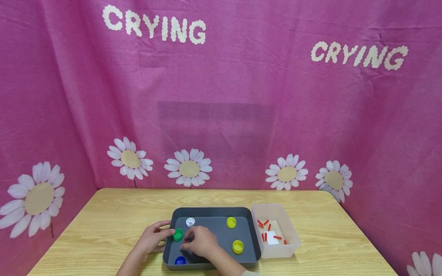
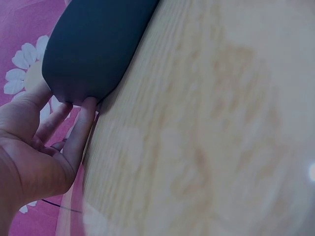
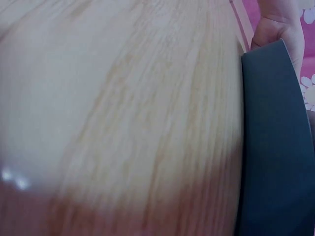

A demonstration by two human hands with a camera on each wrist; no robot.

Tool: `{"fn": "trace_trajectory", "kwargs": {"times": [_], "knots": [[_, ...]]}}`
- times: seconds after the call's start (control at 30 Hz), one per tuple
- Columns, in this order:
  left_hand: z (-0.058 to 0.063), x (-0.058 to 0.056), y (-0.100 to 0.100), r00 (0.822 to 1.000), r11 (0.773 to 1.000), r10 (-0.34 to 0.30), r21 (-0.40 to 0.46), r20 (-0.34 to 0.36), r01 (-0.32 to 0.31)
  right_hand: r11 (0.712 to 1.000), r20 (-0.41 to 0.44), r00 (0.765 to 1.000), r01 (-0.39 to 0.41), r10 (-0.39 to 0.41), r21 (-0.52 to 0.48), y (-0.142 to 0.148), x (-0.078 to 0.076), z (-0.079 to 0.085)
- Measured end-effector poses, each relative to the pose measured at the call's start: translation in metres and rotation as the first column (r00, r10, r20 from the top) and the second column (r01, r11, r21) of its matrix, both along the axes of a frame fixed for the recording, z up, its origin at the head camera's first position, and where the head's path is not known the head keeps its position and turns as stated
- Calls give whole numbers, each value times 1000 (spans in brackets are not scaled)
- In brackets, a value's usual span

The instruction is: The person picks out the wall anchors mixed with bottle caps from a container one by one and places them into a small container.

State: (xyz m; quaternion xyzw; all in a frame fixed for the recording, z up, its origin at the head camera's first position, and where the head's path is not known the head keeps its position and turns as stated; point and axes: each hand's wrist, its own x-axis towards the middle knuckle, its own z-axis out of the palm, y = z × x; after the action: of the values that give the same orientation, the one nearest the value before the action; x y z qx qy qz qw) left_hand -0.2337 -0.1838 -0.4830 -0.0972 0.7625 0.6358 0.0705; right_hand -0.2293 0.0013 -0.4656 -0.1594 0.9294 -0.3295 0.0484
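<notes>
My left hand (image 1: 154,238) grips the left side of a dark grey tray (image 1: 214,211). Its thumb reaches over the rim to a green bottle cap (image 1: 177,235), while the fingertips press the outside wall in the left wrist view. Over the tray's left half, my right hand (image 1: 202,241) pinches a small red stick (image 1: 185,241), partly hidden by the fingers. A white cap (image 1: 190,222) with a pale piece in it lies just beyond that hand. Nearer the front edge sits a blue cap (image 1: 180,261). Two yellow caps, one far (image 1: 231,222) and one near (image 1: 238,247), lie on the right.
Against the tray's right side stands a translucent plastic box (image 1: 290,251) containing several red sticks (image 1: 269,227) and a white square piece (image 1: 272,238). Both containers rest on a wood-grain table (image 1: 114,214). A pink flowered curtain (image 1: 221,130) hangs behind and beside the table.
</notes>
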Motion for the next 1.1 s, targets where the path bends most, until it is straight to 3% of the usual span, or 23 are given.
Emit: {"fn": "trace_trajectory", "kwargs": {"times": [0.43,1.1], "knots": [[2,0,1,1000,1000,-10,8,3,10,999,-29,999,28,-27,36,-2,-2,-5],[0,1,-1,999,999,-38,19,-5,38,1000,37,999,-18,18,-9,14,-4,5]]}}
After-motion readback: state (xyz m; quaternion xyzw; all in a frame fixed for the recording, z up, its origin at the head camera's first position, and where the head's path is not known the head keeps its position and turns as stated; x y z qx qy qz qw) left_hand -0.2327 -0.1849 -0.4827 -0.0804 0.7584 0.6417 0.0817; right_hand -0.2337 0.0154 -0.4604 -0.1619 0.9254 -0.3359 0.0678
